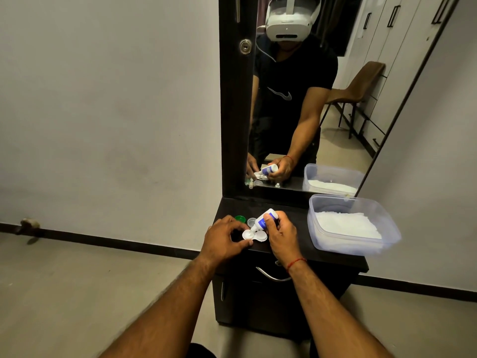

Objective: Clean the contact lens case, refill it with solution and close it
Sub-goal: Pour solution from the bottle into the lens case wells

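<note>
A white contact lens case (254, 235) lies open on the dark cabinet top (296, 218). My left hand (225, 237) pinches its left end. My right hand (280, 235) grips a small white solution bottle with a blue label (264, 218), tilted so that its nozzle points down over the case's left well. A green cap (240, 218) and a pale cap (251, 221) lie just behind the case.
A clear plastic tub (353, 226) holding white tissue stands on the cabinet's right side. A mirror (309, 99) rises behind the top, showing a person's reflection. A drawer handle (271, 276) sits below the front edge. Bare floor spreads left.
</note>
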